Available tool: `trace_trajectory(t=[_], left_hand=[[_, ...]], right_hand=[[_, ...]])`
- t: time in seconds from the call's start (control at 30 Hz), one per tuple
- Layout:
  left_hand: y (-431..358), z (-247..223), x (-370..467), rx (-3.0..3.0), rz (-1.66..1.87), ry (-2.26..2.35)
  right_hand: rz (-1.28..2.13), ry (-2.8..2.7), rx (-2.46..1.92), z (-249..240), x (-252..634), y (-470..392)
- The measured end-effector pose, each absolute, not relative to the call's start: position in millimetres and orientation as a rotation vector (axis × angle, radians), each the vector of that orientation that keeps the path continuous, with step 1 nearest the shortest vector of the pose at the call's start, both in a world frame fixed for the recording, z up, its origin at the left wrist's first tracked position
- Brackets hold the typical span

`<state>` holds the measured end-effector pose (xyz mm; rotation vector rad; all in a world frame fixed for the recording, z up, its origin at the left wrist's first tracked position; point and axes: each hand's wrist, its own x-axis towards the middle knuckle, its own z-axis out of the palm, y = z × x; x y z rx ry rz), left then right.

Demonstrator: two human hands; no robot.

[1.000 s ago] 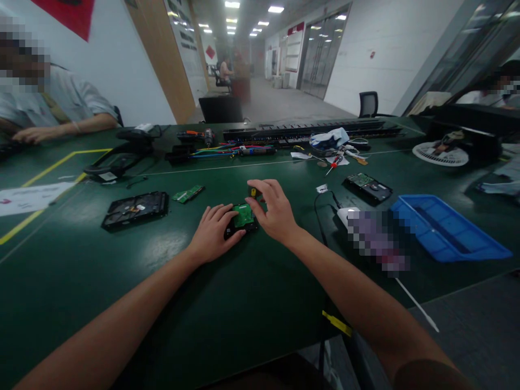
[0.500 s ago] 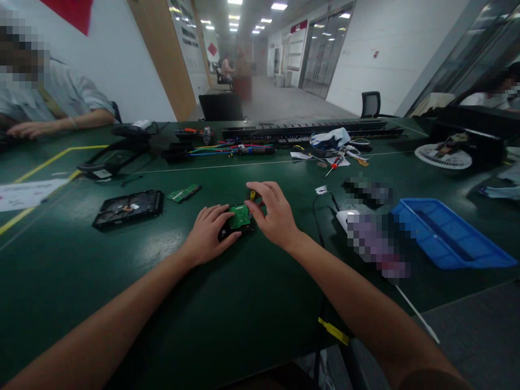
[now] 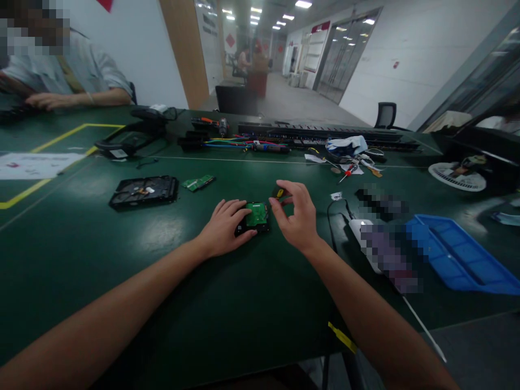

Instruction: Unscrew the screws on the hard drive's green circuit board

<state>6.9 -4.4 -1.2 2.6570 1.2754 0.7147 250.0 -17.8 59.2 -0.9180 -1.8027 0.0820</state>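
A small black hard drive with a green circuit board (image 3: pixel 257 214) lies on the dark green table in front of me. My left hand (image 3: pixel 228 226) grips it from the left, fingers over its top edge and thumb along its near edge. Just right of the drive, my right hand (image 3: pixel 297 214) pinches a short black and yellow screwdriver (image 3: pixel 278 192) between thumb and fingers. The tool's tip is too small to make out. Farther left are a loose green circuit board (image 3: pixel 199 183) and a larger black drive casing (image 3: pixel 143 192).
A blue tray (image 3: pixel 463 254) and a white power strip (image 3: pixel 365 244) lie at the right. Cables and tools (image 3: pixel 247 145), a cloth (image 3: pixel 346 145) and a red screwdriver (image 3: pixel 347 172) are along the back. A person (image 3: pixel 89 70) sits at the far left.
The view has swung, so most things appear farther right. My right hand with the screwdriver has moved a little away from the drive, to the right. My left hand keeps its hold.
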Motion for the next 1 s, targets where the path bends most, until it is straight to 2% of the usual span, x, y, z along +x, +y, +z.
trace_trajectory(t=[0.53, 1.0], left_hand=[[-15.6, 2.8, 17.2, 2.670, 0.679, 1.293], [-15.1, 4.0, 15.5, 2.697, 0.645, 1.290]], right_hand=[[0.024, -1.732, -0.924, 40.7, 248.4, -16.1], [-0.071, -1.715, -0.955, 44.7, 254.5, -18.9]])
